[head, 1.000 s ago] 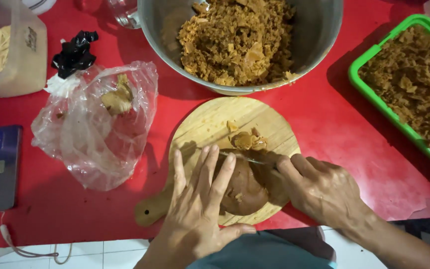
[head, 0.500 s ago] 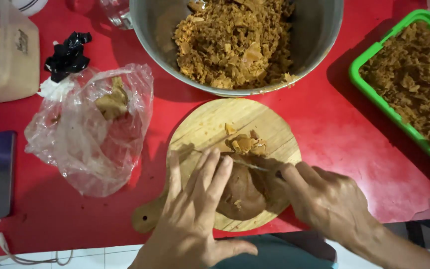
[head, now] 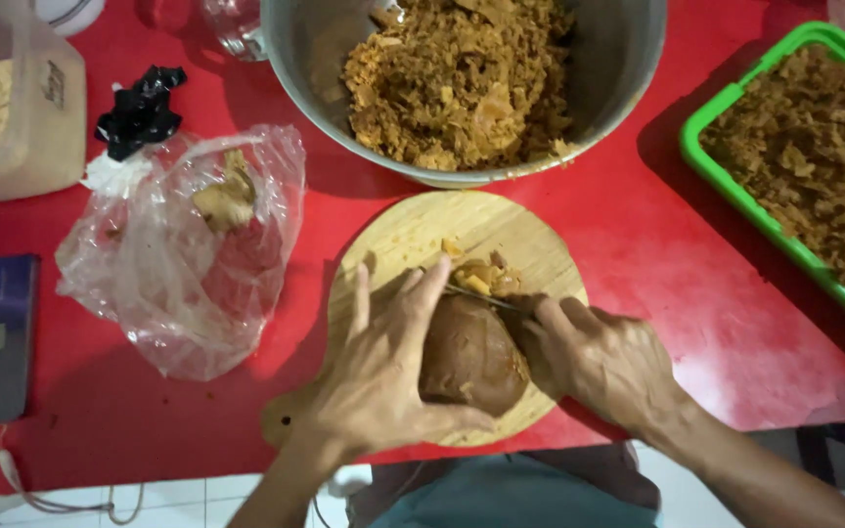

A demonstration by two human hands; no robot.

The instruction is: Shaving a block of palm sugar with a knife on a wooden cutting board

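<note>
Brown lump [head: 471, 357] lying on round wooden board [head: 413, 240], between hands. Left hand [head: 383, 376] spread, pressing lump's left side. Right hand [head: 603, 362] gripping knife [head: 486, 298], blade crossing lump's far end.

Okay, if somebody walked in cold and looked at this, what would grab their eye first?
Probably the bright red table, then the two hands at the round wooden board near the front edge: the left hand steadies a brown lump while the right hand holds a knife at it. Behind sits a metal bowl of brown shreds.
</note>
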